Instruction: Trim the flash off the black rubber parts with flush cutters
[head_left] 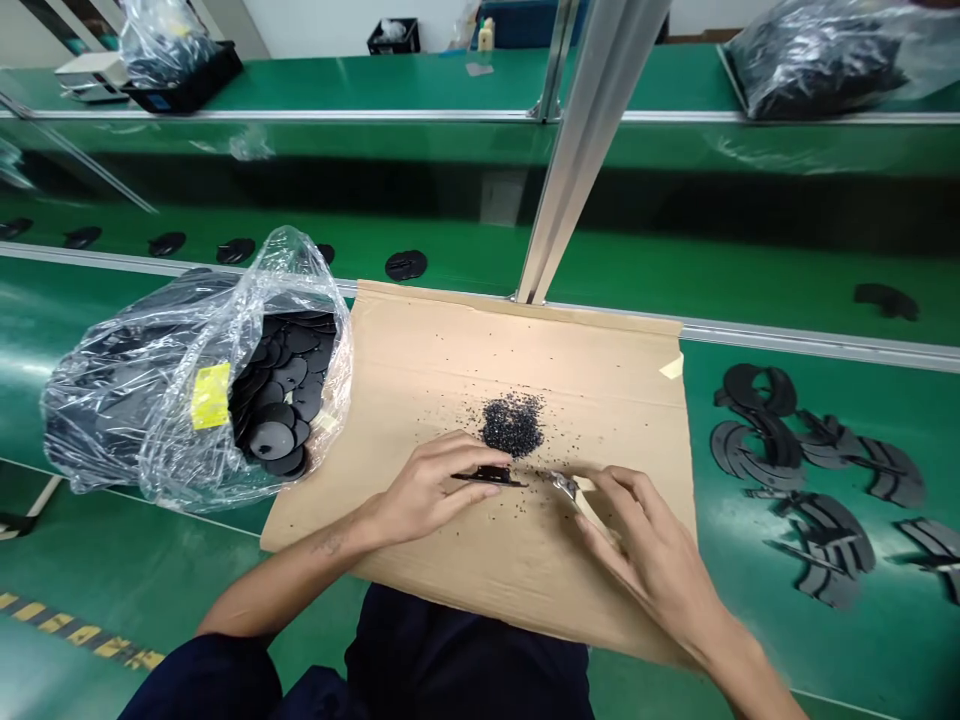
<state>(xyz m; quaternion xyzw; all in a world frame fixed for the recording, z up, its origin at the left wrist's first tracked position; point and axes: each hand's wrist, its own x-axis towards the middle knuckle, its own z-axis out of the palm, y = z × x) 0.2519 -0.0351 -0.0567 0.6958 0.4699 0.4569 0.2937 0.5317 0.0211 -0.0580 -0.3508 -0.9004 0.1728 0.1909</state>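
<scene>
Between the thumb and fingers of my left hand (pixel 427 492) is a thin black plastic part (pixel 491 476), seen nearly edge-on, so its full shape is hidden. My right hand (pixel 651 545) is closed around small cutting pliers (pixel 564 486) with pale handles. Their metal jaws point left, a short gap away from the black part. Just beyond the hands, a heap of tiny black bits (pixel 513 424) lies on a brown cardboard sheet (pixel 420 350), with loose specks scattered around it.
A clear plastic bag (pixel 172 390) filled with black discs (pixel 271 440) stands on the left. Curved black parts (pixel 832 540) lie in piles on the green bench at right. An upright metal post (pixel 574 160) rises behind the cardboard. Several black discs line the conveyor-like green surface (pixel 465 230) beyond.
</scene>
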